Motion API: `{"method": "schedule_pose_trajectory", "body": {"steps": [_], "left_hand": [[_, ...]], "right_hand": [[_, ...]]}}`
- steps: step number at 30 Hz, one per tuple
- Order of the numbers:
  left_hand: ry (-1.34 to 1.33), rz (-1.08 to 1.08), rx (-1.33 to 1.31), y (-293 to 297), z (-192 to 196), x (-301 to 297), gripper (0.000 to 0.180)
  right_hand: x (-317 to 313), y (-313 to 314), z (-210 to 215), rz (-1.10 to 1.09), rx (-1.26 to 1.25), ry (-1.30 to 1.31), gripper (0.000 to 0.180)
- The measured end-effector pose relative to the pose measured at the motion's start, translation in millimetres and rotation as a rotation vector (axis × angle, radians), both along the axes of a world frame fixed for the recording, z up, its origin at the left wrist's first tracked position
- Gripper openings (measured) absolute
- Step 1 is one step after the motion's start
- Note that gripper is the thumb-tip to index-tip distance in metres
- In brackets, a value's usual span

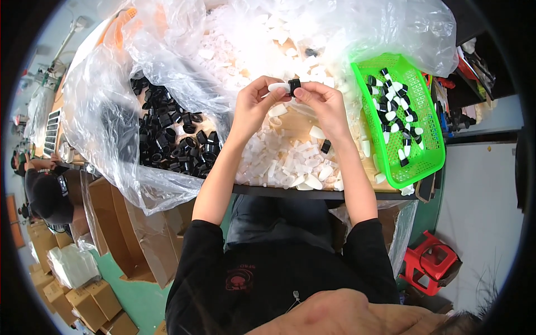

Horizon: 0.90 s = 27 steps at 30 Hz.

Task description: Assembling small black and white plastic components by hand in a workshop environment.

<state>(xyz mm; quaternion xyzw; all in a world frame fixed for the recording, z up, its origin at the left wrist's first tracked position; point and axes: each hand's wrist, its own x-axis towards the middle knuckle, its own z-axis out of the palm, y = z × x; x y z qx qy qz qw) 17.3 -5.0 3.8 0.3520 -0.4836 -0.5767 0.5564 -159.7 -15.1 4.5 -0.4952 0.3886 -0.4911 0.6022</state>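
Above the middle of the table, my left hand (252, 105) pinches a white, rounded plastic piece (277, 87) between thumb and fingers. My right hand (328, 107) grips a black ring-like cap (293, 86) at the end of that white piece. The two parts meet end to end; how deeply they fit cannot be seen. Below my hands lies a heap of small white and translucent plastic pieces (273, 159). A single black cap (326, 146) rests by my right wrist. To the right, a green perforated basket (429, 159) holds several joined black-and-white pieces (393, 106).
A clear plastic bag (106, 131) spreads over the left side, with a pile of black caps (167, 142) in its opening. More plastic sheeting (413, 25) covers the back. Cardboard boxes (120, 223) and a red stool (429, 259) stand below. Another person (47, 192) is far left.
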Motion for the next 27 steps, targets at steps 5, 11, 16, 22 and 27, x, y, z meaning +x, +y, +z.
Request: {"method": "schedule_pose_trajectory", "body": {"steps": [5, 11, 16, 22, 27], "left_hand": [[-0.034, -0.027, 0.001, -1, 2, 3, 0.013], [-0.159, -0.103, -0.008, -4, 0, 4, 0.018], [-0.067, 0.086, -0.111, -8, -3, 12, 0.022], [0.053, 0.110, -0.077, -6, 4, 14, 0.030], [-0.079, 0.058, -0.199, -2, 0, 11, 0.031]], "right_hand": [[-3, -1, 1, 0.043, -0.012, 0.036, 0.022], [-5, -3, -1, 0.043, -0.207, 0.108, 0.016], [-2, 2, 1, 0.085, -0.221, 0.408, 0.012], [9, 15, -19, 0.402, -0.653, 0.978, 0.008], [6, 14, -12, 0.507, -0.463, 0.992, 0.013]]}}
